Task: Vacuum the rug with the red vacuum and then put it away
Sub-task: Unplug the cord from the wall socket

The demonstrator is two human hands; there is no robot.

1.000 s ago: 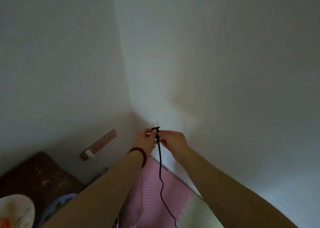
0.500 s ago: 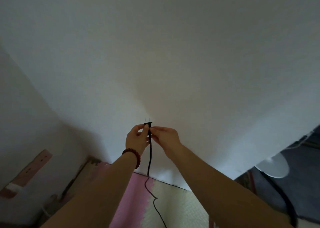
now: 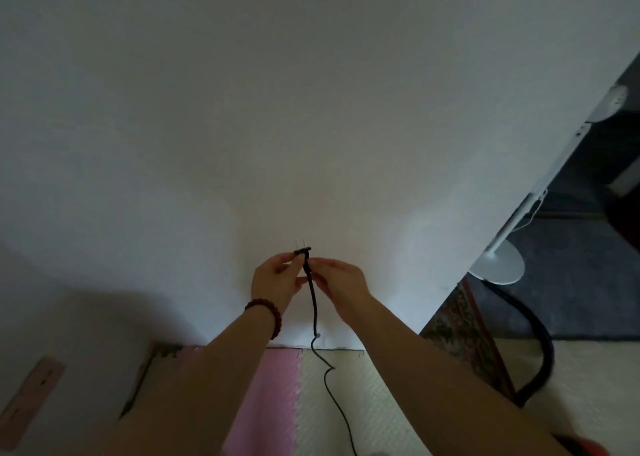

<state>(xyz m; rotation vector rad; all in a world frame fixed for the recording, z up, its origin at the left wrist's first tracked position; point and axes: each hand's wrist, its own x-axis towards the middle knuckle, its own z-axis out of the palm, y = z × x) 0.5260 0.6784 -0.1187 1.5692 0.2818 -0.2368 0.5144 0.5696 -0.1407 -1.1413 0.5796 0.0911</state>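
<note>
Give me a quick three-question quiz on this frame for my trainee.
1. True or false: the left hand and right hand both hold the cord at or just below its plug, whose prongs are bare.
2. Which wrist wears the bead bracelet? A: left. B: right. C: neither.
3. Fill in: the floor tile just left of the cord is ___.

Key: 1 true; 2 A; 3 pink.
</note>
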